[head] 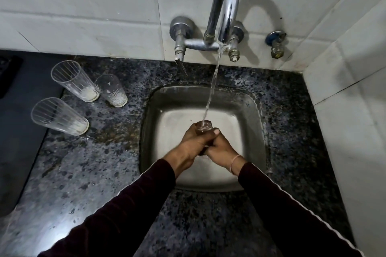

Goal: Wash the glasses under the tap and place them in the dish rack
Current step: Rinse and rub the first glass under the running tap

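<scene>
Step in hand: rinsing one glass (pixel 204 125) under the running tap (pixel 224 6); the water stream (pixel 212 89) falls straight into its open mouth.
Left hand (pixel 193 142): wrapped closed around the glass's body, holding it over the sink (pixel 253 110).
Right hand (pixel 220 148): pressed closed against the same glass from the other side, thumb up near the rim.
Waiting glasses: three ribbed tumblers stand on the counter (pixel 104 162) left of the sink, the tall one (pixel 74 82) and the shorter one (pixel 111 89) touching, the third (pixel 59 116) nearer; each has a white residue at the bottom, so they look unwashed.
Next move calls for: tipping the water out, then carrying the wet, slippery glass to the dish rack with a firm hold.
Hidden: only the held glass's rim shows; its body is covered by the hands.
Dish rack: not in view, so its place cannot be told.
Dark area at far left: too dim to identify.
</scene>
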